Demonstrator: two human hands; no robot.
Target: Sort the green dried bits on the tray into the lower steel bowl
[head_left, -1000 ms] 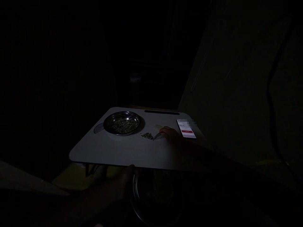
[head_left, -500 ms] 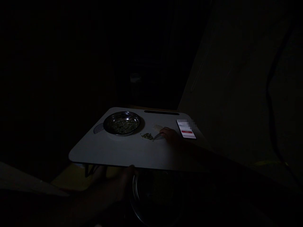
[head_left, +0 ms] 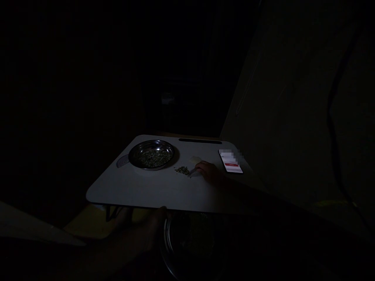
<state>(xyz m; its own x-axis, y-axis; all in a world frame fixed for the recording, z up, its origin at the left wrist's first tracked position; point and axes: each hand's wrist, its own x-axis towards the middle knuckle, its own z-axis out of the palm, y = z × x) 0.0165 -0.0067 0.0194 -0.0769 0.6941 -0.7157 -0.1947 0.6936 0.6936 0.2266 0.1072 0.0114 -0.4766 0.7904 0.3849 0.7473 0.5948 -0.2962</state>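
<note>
The scene is very dark. My right hand (head_left: 210,171) rests on a small white lap table (head_left: 152,191), closed on a small knife (head_left: 193,170) whose blade points at a little heap of chopped green bits (head_left: 182,170). A pale piece (head_left: 195,159) lies just beyond the blade. My left hand (head_left: 156,226) is below the table's near edge, gripping the rim of a dark metal bowl (head_left: 190,242). A steel plate (head_left: 152,155) holding chopped green pieces sits at the table's back left.
A lit phone (head_left: 230,162) lies on the table's right side, just beyond my right hand. A dark slot (head_left: 200,140) runs along the table's far edge. A wall rises to the right. A yellowish surface (head_left: 90,220) shows under the table.
My right hand and the knife have shifted slightly to the left, toward the green heap. The left hand stays on the bowl's rim.
</note>
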